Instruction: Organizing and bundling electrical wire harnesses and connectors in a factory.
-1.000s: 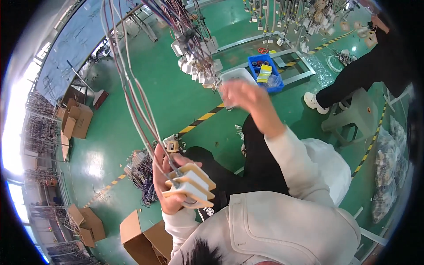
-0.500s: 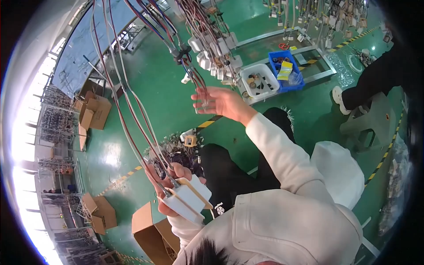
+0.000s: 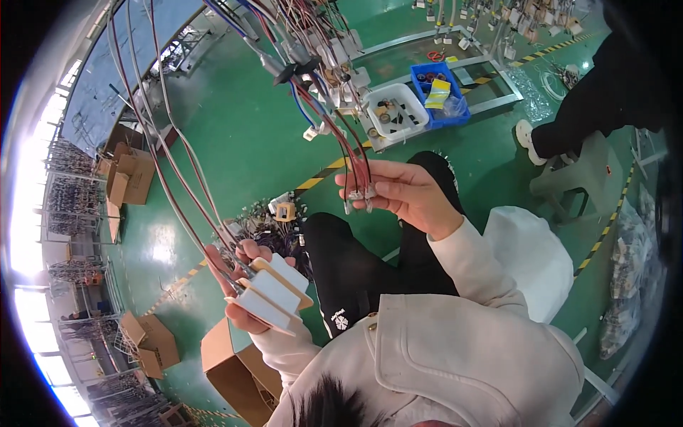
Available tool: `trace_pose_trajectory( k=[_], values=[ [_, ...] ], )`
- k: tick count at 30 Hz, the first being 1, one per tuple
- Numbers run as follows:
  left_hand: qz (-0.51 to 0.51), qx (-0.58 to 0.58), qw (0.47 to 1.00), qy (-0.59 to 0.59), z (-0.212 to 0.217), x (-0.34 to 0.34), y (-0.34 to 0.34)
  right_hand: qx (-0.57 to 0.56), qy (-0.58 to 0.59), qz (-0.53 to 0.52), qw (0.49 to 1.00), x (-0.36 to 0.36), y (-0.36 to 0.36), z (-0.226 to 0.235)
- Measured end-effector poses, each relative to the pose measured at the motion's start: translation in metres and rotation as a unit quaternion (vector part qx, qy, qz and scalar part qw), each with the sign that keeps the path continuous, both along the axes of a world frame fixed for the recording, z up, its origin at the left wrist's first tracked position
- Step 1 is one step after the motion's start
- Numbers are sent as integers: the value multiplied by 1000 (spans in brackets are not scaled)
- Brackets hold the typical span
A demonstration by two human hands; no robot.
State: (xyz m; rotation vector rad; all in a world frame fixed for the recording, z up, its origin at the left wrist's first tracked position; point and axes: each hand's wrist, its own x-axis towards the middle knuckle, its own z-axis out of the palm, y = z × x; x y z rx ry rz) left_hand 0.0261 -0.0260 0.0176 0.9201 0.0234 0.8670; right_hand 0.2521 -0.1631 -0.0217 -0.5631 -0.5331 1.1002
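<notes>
My left hand (image 3: 245, 322) is closed around the cable ends of several white rectangular blocks (image 3: 270, 302) with tan edge strips. Grey and dark red cables (image 3: 153, 160) run up from these blocks to the upper left. To the right, my right hand (image 3: 413, 196) pinches a bundle of thin red and dark wires (image 3: 361, 167) near their small whitish connectors (image 3: 361, 193). That bundle hangs from a thicker harness with black ties (image 3: 295, 70). A small white plug (image 3: 314, 132) on a blue wire dangles beside it, touched by neither hand.
Beyond my knees, a white tub (image 3: 373, 117) and a blue bin (image 3: 455, 119) of small parts rest on a metal frame (image 3: 509, 89). A wire-harness pile (image 3: 260, 231) lies left of my legs. Cardboard boxes (image 3: 220, 345) stand at left. Another person's leg (image 3: 590, 99) and a grey stool (image 3: 580, 178) are right.
My right hand has gone from spread fingers to a pinch on the red wires, drawing them nearer and to the right. My left hand still holds the white blocks.
</notes>
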Motion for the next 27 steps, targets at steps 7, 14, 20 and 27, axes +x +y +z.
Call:
trace_pose_trajectory(
  k=[7,14,20,27],
  values=[
    [-21,-10,999,-31,1,0,-5,30,-28,-11,999,-10,-21,5],
    [-28,-29,998,-47,3,0,-9,67,10,-11,998,-10,-31,3],
    [5,-24,1000,-11,6,-2,-12,96,1,-52,994,-6,-42,-2],
    [9,-20,1000,0,5,-3,-15,66,-5,-77,995,-12,-47,2]
  ],
)
